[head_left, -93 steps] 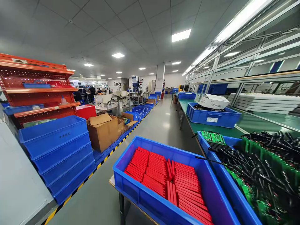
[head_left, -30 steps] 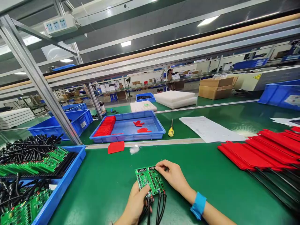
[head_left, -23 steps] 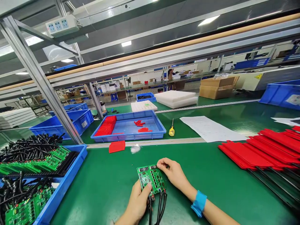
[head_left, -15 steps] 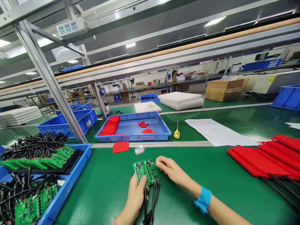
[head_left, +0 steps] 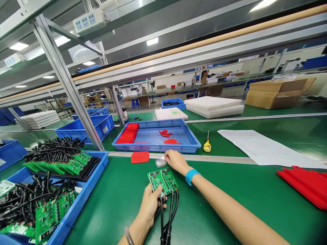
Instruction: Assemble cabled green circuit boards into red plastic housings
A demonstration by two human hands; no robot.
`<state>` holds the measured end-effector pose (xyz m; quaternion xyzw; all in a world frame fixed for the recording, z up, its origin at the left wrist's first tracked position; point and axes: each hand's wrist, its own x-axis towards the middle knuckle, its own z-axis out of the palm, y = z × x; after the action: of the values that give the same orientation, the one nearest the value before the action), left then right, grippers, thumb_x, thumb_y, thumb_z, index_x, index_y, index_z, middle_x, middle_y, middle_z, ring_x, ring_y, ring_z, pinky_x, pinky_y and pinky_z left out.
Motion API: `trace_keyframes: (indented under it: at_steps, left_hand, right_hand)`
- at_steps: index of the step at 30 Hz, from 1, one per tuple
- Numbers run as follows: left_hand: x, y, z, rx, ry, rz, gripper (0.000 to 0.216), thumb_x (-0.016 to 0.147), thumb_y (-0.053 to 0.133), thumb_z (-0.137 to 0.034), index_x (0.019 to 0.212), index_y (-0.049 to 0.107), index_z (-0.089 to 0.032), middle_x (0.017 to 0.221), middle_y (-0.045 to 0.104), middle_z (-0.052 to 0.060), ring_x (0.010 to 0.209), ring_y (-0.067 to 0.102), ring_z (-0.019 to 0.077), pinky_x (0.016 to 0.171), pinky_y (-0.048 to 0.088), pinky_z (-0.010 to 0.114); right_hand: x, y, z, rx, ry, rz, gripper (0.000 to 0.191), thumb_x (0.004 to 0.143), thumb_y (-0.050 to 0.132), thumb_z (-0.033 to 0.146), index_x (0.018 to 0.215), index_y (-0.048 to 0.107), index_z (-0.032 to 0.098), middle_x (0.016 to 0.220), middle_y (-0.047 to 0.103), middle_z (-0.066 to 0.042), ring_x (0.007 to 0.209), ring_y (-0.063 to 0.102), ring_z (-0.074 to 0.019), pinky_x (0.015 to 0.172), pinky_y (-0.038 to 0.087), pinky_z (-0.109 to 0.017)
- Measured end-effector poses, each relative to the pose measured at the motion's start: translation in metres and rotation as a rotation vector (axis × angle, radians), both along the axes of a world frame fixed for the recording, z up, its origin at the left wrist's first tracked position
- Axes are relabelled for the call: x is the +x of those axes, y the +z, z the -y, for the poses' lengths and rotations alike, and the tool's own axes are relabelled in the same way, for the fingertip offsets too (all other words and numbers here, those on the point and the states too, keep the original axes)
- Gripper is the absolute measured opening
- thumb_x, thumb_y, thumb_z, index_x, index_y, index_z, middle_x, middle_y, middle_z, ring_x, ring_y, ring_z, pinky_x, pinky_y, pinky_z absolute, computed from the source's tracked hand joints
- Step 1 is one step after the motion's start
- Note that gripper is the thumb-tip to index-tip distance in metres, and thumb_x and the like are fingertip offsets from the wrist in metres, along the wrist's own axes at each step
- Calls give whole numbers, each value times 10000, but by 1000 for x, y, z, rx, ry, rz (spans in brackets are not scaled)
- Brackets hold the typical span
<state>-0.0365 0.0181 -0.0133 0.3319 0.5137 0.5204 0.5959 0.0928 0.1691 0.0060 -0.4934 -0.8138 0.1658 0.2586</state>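
The left hand (head_left: 148,205) clasps the circuit board (head_left: 167,179) while the curled right hand (head_left: 176,161), its hold unclear, seems to pick at the whitish wad (head_left: 160,163), next needing a careful pinch.

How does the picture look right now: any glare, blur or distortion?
Head view: ceiling light blown out to white; pale sheen on the green worktop; cardboard box apparently stretched toward the right edge; circuit board in the left hand fairly clear, smallest markings unreadable.
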Motion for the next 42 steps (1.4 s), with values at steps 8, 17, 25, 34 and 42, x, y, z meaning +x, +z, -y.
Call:
trace_keyframes:
  at_steps: [8, 17, 25, 34, 42]
  left_hand:
    - [3, -10, -1, 70, -8, -25, 530, 659, 665, -512, 1016, 551, -137, 785, 553, 29, 612, 532, 123, 460, 449, 223]
    - [4, -11, -1, 115, 0, -80, 479, 674, 653, -521, 955, 565, -143, 698, 501, 1, 591, 500, 124, 462, 468, 244]
    - [5, -12, -1, 126, 12, -96, 490, 681, 643, -519, 975, 559, -136, 716, 483, 3, 611, 505, 136, 456, 470, 252]
    - [5, -12, -2, 122, 18, -97, 522, 691, 637, -507, 1049, 545, -138, 738, 486, 7, 624, 506, 145, 469, 481, 271]
    - [4, -17, -3, 124, -8, -120, 449, 749, 588, -461, 1044, 513, -130, 770, 496, 12, 623, 526, 128, 467, 481, 240]
  right_hand:
    - [1, 5, 64, 155, 222, -83, 134, 840, 595, 206, 889, 719, 221, 802, 676, -8, 728, 617, -153, 664, 458, -239]
    - [-1, -9, 78, 392, 212, 13, 265, 928, 439, 228, 896, 702, 214, 831, 681, -60, 735, 594, -182, 664, 390, -286]
    - [-6, -11, 80, 393, 151, 1, 249, 918, 459, 221, 880, 705, 212, 798, 676, -48, 690, 593, -171, 636, 391, -274]
    - [-11, -9, 87, 277, 63, -130, 183, 857, 536, 184, 820, 710, 228, 770, 665, -9, 682, 616, -161, 623, 438, -252]
    - [-10, -10, 78, 219, 31, -238, 162, 848, 550, 212, 845, 712, 226, 801, 667, -7, 699, 615, -160, 651, 454, -250]
